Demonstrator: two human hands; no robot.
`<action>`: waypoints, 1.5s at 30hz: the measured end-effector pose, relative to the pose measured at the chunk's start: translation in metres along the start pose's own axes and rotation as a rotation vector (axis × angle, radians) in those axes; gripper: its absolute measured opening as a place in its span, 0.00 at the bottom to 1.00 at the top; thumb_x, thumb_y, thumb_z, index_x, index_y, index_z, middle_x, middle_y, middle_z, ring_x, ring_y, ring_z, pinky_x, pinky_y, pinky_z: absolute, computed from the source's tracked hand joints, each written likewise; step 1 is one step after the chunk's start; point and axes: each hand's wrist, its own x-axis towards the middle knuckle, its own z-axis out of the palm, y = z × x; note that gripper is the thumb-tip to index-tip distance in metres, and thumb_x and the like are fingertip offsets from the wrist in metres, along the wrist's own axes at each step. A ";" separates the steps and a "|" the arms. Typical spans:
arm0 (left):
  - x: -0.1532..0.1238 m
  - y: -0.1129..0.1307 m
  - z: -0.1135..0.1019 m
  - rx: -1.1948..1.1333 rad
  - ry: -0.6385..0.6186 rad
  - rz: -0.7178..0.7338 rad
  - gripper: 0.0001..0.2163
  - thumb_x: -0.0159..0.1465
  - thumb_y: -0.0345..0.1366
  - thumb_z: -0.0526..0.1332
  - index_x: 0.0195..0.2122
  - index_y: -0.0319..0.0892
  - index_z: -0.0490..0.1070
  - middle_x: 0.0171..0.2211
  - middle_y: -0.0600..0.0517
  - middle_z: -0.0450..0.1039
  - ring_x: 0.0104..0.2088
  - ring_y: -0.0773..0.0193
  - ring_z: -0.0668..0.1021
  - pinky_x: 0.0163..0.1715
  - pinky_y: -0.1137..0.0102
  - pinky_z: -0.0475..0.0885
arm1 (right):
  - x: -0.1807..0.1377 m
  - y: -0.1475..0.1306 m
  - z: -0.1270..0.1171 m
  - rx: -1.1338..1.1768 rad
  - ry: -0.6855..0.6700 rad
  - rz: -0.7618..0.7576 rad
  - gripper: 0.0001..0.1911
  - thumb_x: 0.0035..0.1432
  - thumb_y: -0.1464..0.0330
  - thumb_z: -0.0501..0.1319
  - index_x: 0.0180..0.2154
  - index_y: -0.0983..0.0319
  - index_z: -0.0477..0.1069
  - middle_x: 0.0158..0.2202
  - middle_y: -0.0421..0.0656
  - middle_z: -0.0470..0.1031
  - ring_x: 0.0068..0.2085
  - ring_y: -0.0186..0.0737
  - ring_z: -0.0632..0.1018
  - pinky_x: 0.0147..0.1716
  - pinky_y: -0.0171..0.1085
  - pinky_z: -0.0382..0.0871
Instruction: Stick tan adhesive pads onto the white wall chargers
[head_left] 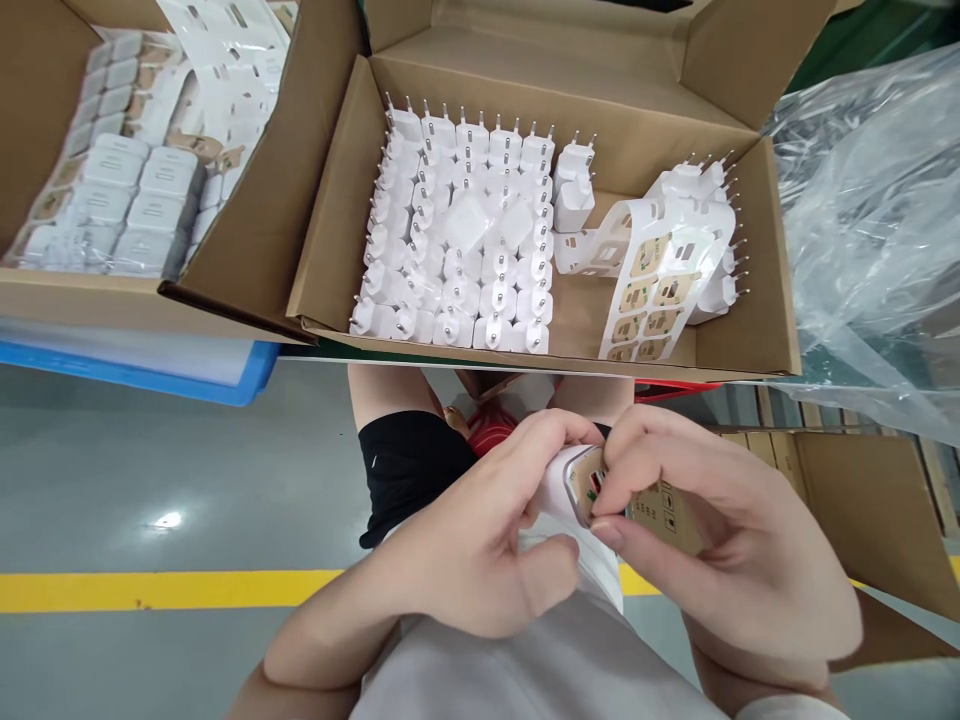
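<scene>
My left hand [499,535] is closed around a white plug charger [554,488], held above my lap with its port face turned to the right. On that face lies a brown sticker [582,478] with a cut-out around the port. The thumb and index finger of my right hand [720,530] pinch at the sticker's right edge, against the charger's face. My right fingertips hide part of the sticker, and I cannot tell whether that edge is lifted. The charger's prongs are out of sight.
Ahead, an open cardboard box [540,362] holds rows of white plug chargers [457,230] with prongs up and a curling sticker sheet [660,275]. Another box [247,190] at left contains bagged chargers [139,205]. Clear plastic film [870,210] lies at right, above an open carton [870,500].
</scene>
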 end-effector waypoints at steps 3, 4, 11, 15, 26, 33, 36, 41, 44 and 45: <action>0.002 -0.001 0.000 -0.035 -0.020 -0.023 0.17 0.63 0.36 0.61 0.54 0.44 0.66 0.45 0.49 0.69 0.37 0.61 0.71 0.32 0.68 0.64 | 0.004 0.008 -0.003 0.139 -0.038 0.072 0.09 0.65 0.74 0.70 0.35 0.56 0.74 0.32 0.35 0.72 0.33 0.31 0.73 0.33 0.30 0.71; 0.002 -0.001 0.000 -0.048 -0.022 -0.027 0.17 0.63 0.36 0.61 0.53 0.44 0.66 0.46 0.49 0.70 0.39 0.60 0.72 0.32 0.68 0.63 | 0.006 0.010 -0.003 0.173 -0.050 0.084 0.09 0.65 0.74 0.70 0.35 0.56 0.74 0.32 0.35 0.71 0.33 0.31 0.72 0.32 0.30 0.70; 0.005 -0.003 -0.002 -0.065 -0.034 0.002 0.13 0.62 0.35 0.59 0.48 0.44 0.65 0.46 0.48 0.69 0.44 0.55 0.74 0.36 0.65 0.66 | 0.007 0.012 -0.003 0.236 -0.079 0.104 0.08 0.64 0.76 0.70 0.35 0.57 0.78 0.33 0.35 0.69 0.34 0.30 0.71 0.33 0.30 0.67; 0.004 -0.002 0.000 -0.049 -0.016 0.030 0.10 0.62 0.34 0.59 0.46 0.44 0.65 0.47 0.48 0.69 0.46 0.54 0.75 0.41 0.63 0.69 | 0.006 0.010 -0.002 0.209 -0.081 0.105 0.09 0.62 0.77 0.69 0.36 0.57 0.77 0.33 0.35 0.69 0.34 0.30 0.70 0.33 0.30 0.67; 0.004 -0.007 -0.003 -0.034 -0.048 0.031 0.10 0.63 0.35 0.59 0.46 0.45 0.66 0.46 0.48 0.70 0.45 0.55 0.75 0.41 0.63 0.71 | 0.007 0.007 0.000 0.186 -0.083 0.097 0.11 0.62 0.80 0.66 0.34 0.58 0.76 0.31 0.34 0.69 0.33 0.30 0.70 0.31 0.30 0.67; 0.005 -0.007 -0.003 -0.009 -0.052 0.040 0.08 0.67 0.36 0.59 0.46 0.45 0.65 0.44 0.50 0.68 0.43 0.57 0.75 0.39 0.65 0.71 | 0.007 0.003 -0.002 0.150 -0.109 0.085 0.10 0.64 0.79 0.66 0.35 0.58 0.76 0.31 0.34 0.69 0.33 0.29 0.71 0.31 0.29 0.67; 0.005 -0.007 -0.003 0.015 -0.060 0.050 0.09 0.65 0.34 0.59 0.46 0.45 0.66 0.45 0.50 0.70 0.42 0.59 0.74 0.38 0.66 0.71 | 0.005 0.000 -0.002 0.102 -0.119 0.086 0.12 0.63 0.81 0.65 0.35 0.58 0.74 0.32 0.34 0.69 0.34 0.30 0.71 0.33 0.29 0.68; 0.003 -0.003 0.001 0.004 -0.003 0.004 0.08 0.64 0.35 0.59 0.44 0.45 0.65 0.40 0.52 0.67 0.38 0.60 0.71 0.35 0.67 0.67 | 0.001 -0.006 -0.005 -0.031 -0.189 0.087 0.13 0.64 0.82 0.62 0.37 0.58 0.72 0.35 0.36 0.70 0.35 0.31 0.72 0.34 0.30 0.68; 0.001 -0.003 0.004 -0.040 0.011 0.002 0.08 0.64 0.35 0.59 0.44 0.45 0.65 0.39 0.53 0.65 0.37 0.61 0.68 0.34 0.67 0.63 | 0.002 -0.010 -0.007 -0.083 -0.229 0.079 0.13 0.64 0.83 0.61 0.38 0.58 0.70 0.36 0.37 0.70 0.36 0.31 0.74 0.36 0.31 0.69; 0.000 -0.004 0.005 -0.061 0.003 0.001 0.08 0.64 0.35 0.60 0.44 0.45 0.65 0.39 0.53 0.64 0.36 0.61 0.67 0.33 0.67 0.62 | 0.003 -0.011 -0.007 -0.094 -0.234 0.075 0.13 0.65 0.83 0.61 0.38 0.58 0.69 0.36 0.37 0.71 0.37 0.32 0.74 0.36 0.31 0.68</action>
